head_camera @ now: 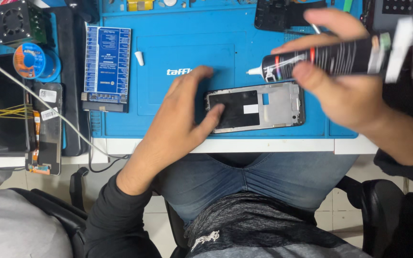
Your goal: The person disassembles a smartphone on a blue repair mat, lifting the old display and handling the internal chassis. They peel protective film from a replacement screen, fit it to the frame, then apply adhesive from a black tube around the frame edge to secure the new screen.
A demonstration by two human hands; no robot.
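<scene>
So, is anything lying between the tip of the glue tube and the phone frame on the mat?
Nothing visible does. The right hand holds the glue tube with its white tip just above the phone frame, and only bare blue mat shows between them. The left hand presses the frame's far end, away from the tip.

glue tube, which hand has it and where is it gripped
The right hand grips the black glue tube around its middle, nozzle pointing left. The left hand only presses on the phone frame's left end.
</scene>
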